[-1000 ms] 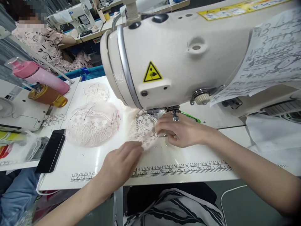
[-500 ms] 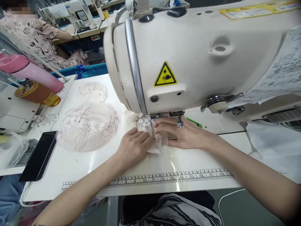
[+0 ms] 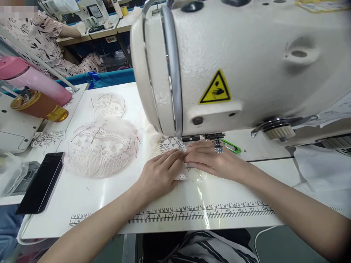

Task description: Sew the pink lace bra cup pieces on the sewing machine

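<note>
A piece of white lace fabric (image 3: 172, 144) lies under the head of the sewing machine (image 3: 189, 73), its front part covered by my fingers. My left hand (image 3: 161, 170) rests on the lace with its fingers bent and pressed together, gripping the near side. From the right, my right hand (image 3: 208, 159) reaches under the machine head, fingertips pinched on the lace's right edge and touching my left fingertips. What exactly lies between the fingertips is hidden. Just behind my right hand is a green thread snipper (image 3: 231, 147).
Sheer lace cups (image 3: 102, 149) with loose threads lie on the left of the white table (image 3: 109, 204). Further left are a black phone (image 3: 42, 182), an amber cup (image 3: 41, 106) and a pink bottle (image 3: 38, 80). A printed ruler (image 3: 178, 215) runs along the front edge. A co-worker (image 3: 41, 40) sits behind.
My hands have come closer together on the lace, and the right fingers have flattened and drawn in toward the left fingertips. The view has shifted slightly, bringing the machine head nearer.
</note>
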`<action>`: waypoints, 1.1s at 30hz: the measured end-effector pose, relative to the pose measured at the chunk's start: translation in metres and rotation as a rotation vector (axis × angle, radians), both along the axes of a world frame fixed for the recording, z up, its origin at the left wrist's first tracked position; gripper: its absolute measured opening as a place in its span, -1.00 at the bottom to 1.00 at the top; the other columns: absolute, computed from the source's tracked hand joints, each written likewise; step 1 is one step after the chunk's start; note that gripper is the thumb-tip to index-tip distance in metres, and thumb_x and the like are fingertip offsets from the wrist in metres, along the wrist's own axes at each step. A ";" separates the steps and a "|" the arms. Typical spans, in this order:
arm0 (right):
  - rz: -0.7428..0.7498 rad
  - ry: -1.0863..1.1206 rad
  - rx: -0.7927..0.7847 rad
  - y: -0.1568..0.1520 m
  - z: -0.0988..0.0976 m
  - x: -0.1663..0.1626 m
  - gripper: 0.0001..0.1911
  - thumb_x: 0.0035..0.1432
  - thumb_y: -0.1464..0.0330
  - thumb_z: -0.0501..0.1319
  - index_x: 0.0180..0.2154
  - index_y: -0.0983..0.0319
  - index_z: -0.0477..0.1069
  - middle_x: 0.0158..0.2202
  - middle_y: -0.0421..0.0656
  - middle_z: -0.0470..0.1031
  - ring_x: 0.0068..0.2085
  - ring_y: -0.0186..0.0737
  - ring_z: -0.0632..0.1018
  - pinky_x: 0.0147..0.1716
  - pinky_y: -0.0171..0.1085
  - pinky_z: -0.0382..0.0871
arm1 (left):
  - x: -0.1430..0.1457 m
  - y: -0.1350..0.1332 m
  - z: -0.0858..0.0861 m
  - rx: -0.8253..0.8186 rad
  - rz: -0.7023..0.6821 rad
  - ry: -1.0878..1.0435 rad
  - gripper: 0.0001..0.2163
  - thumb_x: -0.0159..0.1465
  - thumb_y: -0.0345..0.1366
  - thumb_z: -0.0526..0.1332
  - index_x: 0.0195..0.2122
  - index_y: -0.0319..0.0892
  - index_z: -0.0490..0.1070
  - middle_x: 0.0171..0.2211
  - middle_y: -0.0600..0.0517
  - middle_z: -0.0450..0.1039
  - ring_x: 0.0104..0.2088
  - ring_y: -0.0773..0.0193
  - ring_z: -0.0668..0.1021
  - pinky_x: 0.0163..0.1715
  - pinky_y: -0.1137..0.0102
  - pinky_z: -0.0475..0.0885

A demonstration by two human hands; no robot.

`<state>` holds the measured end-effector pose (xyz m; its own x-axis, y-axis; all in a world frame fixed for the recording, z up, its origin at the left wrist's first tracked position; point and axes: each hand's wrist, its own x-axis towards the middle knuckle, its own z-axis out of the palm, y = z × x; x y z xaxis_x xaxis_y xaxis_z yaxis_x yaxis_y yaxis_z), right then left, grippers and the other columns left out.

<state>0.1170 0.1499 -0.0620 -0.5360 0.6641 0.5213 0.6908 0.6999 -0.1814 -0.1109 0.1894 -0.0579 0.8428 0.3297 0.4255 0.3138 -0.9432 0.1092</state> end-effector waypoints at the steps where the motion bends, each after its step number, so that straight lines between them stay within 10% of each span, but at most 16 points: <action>1: 0.002 -0.006 -0.014 0.000 -0.002 -0.001 -0.80 0.42 0.36 0.08 -0.15 0.17 0.48 -0.18 -0.23 0.61 -0.04 -0.30 0.56 -0.09 -0.26 0.44 | 0.000 0.000 0.000 -0.007 0.008 0.002 -0.81 0.33 -0.37 0.08 -0.09 -0.24 0.40 0.00 -0.14 0.54 0.01 0.13 0.59 -0.08 0.29 0.59; 13: -0.149 -0.027 0.048 -0.006 -0.001 -0.002 -0.78 0.43 0.32 0.05 -0.16 0.12 0.47 -0.18 -0.29 0.62 -0.31 -0.33 0.58 -0.24 -0.25 0.36 | 0.004 -0.002 -0.003 -0.023 0.048 -0.014 -0.81 0.34 -0.36 0.12 -0.07 -0.27 0.42 0.00 -0.14 0.54 0.03 0.13 0.59 -0.04 0.26 0.59; 22: -0.074 0.049 -0.136 0.005 -0.006 0.005 -0.80 0.38 0.32 0.11 -0.15 0.16 0.51 -0.13 -0.14 0.60 -0.18 -0.24 0.60 -0.18 -0.25 0.45 | 0.008 0.000 -0.004 -0.017 0.050 -0.002 -0.79 0.37 -0.35 0.11 -0.02 -0.25 0.43 0.03 -0.14 0.54 0.06 0.12 0.57 -0.02 0.25 0.58; 33: -0.103 -0.031 0.052 -0.004 -0.002 -0.009 -0.81 0.34 0.46 0.10 -0.20 0.18 0.49 -0.24 -0.24 0.62 -0.17 -0.28 0.59 -0.12 -0.23 0.44 | 0.003 0.002 -0.002 0.017 0.058 0.001 -0.83 0.30 -0.45 0.12 -0.11 -0.26 0.41 0.02 -0.13 0.54 0.04 0.13 0.59 -0.06 0.29 0.60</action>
<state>0.1084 0.1460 -0.0641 -0.4828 0.6886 0.5411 0.7641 0.6331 -0.1239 -0.1083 0.1911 -0.0598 0.8231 0.3708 0.4301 0.3681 -0.9251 0.0931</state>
